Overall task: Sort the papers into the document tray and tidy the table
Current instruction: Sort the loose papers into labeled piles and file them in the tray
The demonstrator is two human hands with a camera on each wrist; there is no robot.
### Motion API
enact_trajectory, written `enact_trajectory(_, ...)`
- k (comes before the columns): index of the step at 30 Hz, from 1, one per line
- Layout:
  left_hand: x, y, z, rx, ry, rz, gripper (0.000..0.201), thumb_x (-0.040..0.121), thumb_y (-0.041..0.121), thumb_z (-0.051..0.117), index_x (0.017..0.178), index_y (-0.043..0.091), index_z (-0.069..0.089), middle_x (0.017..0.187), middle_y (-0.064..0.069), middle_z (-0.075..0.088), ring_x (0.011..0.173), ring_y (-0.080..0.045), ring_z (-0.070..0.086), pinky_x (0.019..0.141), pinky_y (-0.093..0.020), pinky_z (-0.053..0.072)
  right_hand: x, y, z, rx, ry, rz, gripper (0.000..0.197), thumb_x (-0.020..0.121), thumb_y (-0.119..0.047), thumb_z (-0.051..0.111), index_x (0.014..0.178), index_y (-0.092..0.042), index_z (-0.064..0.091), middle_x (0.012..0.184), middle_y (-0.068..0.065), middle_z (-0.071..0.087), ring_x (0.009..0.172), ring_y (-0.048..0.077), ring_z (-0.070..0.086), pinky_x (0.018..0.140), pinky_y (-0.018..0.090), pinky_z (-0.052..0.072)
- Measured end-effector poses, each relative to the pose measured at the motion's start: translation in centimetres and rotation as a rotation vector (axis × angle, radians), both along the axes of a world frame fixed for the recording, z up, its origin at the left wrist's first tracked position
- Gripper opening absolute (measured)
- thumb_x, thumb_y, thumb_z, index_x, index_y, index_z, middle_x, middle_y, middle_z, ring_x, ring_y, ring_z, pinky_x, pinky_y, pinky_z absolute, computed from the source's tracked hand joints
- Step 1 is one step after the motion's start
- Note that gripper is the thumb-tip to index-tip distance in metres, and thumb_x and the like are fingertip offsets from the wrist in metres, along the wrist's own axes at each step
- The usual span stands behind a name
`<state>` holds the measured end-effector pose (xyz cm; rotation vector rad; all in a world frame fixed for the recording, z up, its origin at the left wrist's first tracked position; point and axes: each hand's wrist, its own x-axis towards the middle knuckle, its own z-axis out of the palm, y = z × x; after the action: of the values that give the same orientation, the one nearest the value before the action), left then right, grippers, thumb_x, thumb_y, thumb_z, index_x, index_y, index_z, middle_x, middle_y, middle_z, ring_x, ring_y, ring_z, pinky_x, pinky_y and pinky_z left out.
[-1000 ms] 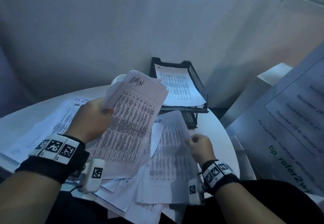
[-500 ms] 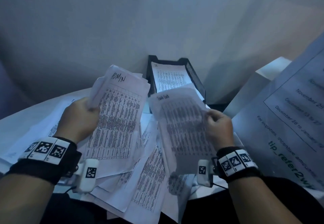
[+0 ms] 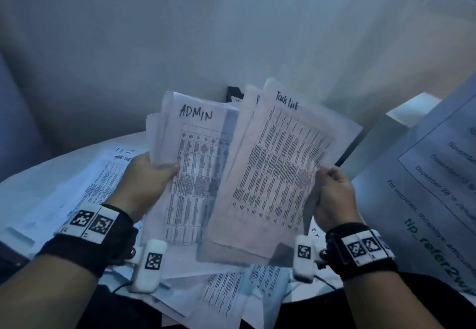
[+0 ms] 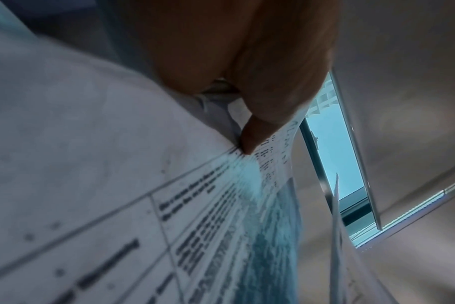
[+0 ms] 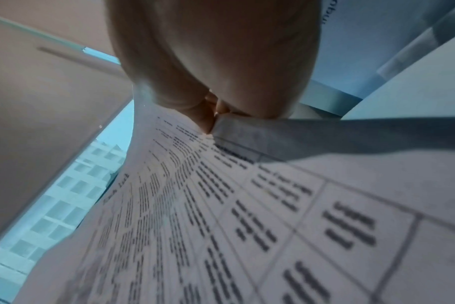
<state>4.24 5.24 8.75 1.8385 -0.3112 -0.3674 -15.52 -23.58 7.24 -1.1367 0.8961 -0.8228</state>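
My left hand (image 3: pixel 152 176) grips a sheaf of printed sheets headed "ADMIN" (image 3: pixel 195 163) by its left edge, thumb on top (image 4: pixel 249 142). My right hand (image 3: pixel 332 192) pinches the right edge of a sheet headed "Task List" (image 3: pixel 278 171), with more sheets behind it, raised beside and partly over the ADMIN sheaf. In the right wrist view the Task List sheet (image 5: pixel 221 216) bends away from my fingers (image 5: pixel 205 117). The black document tray (image 3: pixel 234 94) is almost wholly hidden behind the raised papers; only a corner shows.
Loose printed papers (image 3: pixel 226 292) lie scattered over the round white table (image 3: pixel 41 174), some hanging over its near edge. A large printed notice (image 3: pixel 438 181) stands at the right. A pale wall rises close behind the table.
My right hand has lifted the Task List sheets off the pile and up beside the ADMIN sheaf. The left hand has raised its sheaf too. The papers now cover the tray.
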Motion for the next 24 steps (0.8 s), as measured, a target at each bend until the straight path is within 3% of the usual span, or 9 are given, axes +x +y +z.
enact_trajectory(2, -0.5, -0.2, -0.1, -0.045, 0.036, -0.037, 0.013, 0.097, 0.017, 0.073, 0.103, 0.006, 0.074, 0.092, -0.014, 0.079, 0.082, -0.030, 0.075, 0.069, -0.038, 0.059, 0.6, 1.1, -1.2, 0.075, 0.028, 0.034, 0.013, 0.105, -0.006, 0.051, 0.108, -0.005, 0.064, 0.107, 0.026, 0.074, 0.085, 0.035, 0.071, 0.089, 0.057, 0.056)
enact_trajectory(4, -0.7, -0.3, -0.6, -0.105, 0.107, -0.077, 0.014, 0.097, 0.015, 0.072, 0.107, 0.006, 0.075, 0.096, -0.011, 0.081, 0.089, -0.030, 0.078, 0.080, -0.042, 0.061, 1.0, 2.0, -2.5, 0.157, 0.069, 0.078, 0.020, 0.105, -0.005, 0.050, 0.120, 0.002, 0.060, 0.115, 0.026, 0.073, 0.097, 0.039, 0.072, 0.095, 0.063, 0.056)
enact_trajectory(7, -1.4, -0.6, -0.9, -0.144, 0.185, -0.158, 0.019, 0.101, 0.019, 0.067, 0.114, 0.007, 0.074, 0.101, -0.009, 0.082, 0.100, -0.032, 0.077, 0.091, -0.050, 0.060, 1.5, 3.5, -4.2, 0.289, 0.128, 0.211, 0.027, 0.101, -0.010, 0.056, 0.126, -0.002, 0.063, 0.124, 0.025, 0.070, 0.114, 0.048, 0.067, 0.100, 0.071, 0.049)
enact_trajectory(9, -2.1, -1.0, -0.7, -0.151, 0.209, -0.160, 0.028, 0.105, 0.035, 0.057, 0.107, 0.013, 0.075, 0.095, -0.002, 0.083, 0.094, -0.024, 0.079, 0.089, -0.047, 0.060, 1.9, 4.4, -4.9, 0.320, 0.151, 0.295, 0.029, 0.098, -0.010, 0.060, 0.127, -0.005, 0.066, 0.132, 0.029, 0.065, 0.122, 0.050, 0.062, 0.106, 0.072, 0.044)
enact_trajectory(11, -2.6, -1.1, -0.3, -0.172, 0.245, -0.196, 0.045, 0.102, 0.055, 0.048, 0.102, 0.019, 0.075, 0.091, 0.002, 0.083, 0.088, -0.016, 0.079, 0.081, -0.039, 0.060, 2.3, 5.1, -5.1, 0.308, 0.159, 0.357, 0.028, 0.102, -0.005, 0.055, 0.128, -0.005, 0.066, 0.132, 0.031, 0.064, 0.115, 0.046, 0.064, 0.103, 0.061, 0.050)
enact_trajectory(14, -2.9, -1.1, -0.3, -0.140, 0.166, -0.309, 0.059, 0.082, 0.075, 0.063, 0.107, 0.023, 0.076, 0.099, 0.000, 0.082, 0.094, -0.020, 0.079, 0.086, -0.041, 0.061, 2.7, 6.1, -3.7, 0.230, 0.127, 0.391, 0.030, 0.104, 0.000, 0.049, 0.130, -0.005, 0.064, 0.124, 0.024, 0.072, 0.114, 0.047, 0.068, 0.096, 0.062, 0.056)
enact_trajectory(18, -3.1, -1.2, -0.2, -0.091, -0.077, -0.218, 0.007, 0.088, 0.030, 0.081, 0.092, 0.027, 0.076, 0.085, 0.014, 0.081, 0.080, -0.005, 0.078, 0.069, -0.020, 0.060, 2.9, 7.5, -0.7, -0.092, 0.038, 0.314, 0.024, 0.100, 0.002, 0.050, 0.119, -0.004, 0.063, 0.115, 0.018, 0.074, 0.106, 0.036, 0.072, 0.086, 0.054, 0.063)
enact_trajectory(20, -3.3, -1.2, 0.1, -0.149, -0.072, -0.148, 0.009, 0.088, 0.021, 0.082, 0.084, 0.027, 0.075, 0.078, 0.014, 0.080, 0.075, -0.006, 0.077, 0.059, -0.015, 0.057, 2.7, 8.3, 0.4, -0.242, -0.052, 0.291, 0.018, 0.101, 0.003, 0.051, 0.113, -0.005, 0.061, 0.107, 0.009, 0.075, 0.099, 0.024, 0.073, 0.079, 0.037, 0.063)
enact_trajectory(24, -3.2, -0.9, 0.4, -0.187, -0.052, -0.138, 0.016, 0.085, 0.010, 0.084, 0.086, 0.024, 0.078, 0.084, 0.006, 0.082, 0.078, -0.013, 0.079, 0.071, -0.032, 0.064, 2.4, 9.2, 0.6, -0.406, -0.179, 0.242, 0.021, 0.092, -0.007, 0.059, 0.112, -0.009, 0.059, 0.098, -0.005, 0.073, 0.094, 0.015, 0.070, 0.078, 0.029, 0.060)
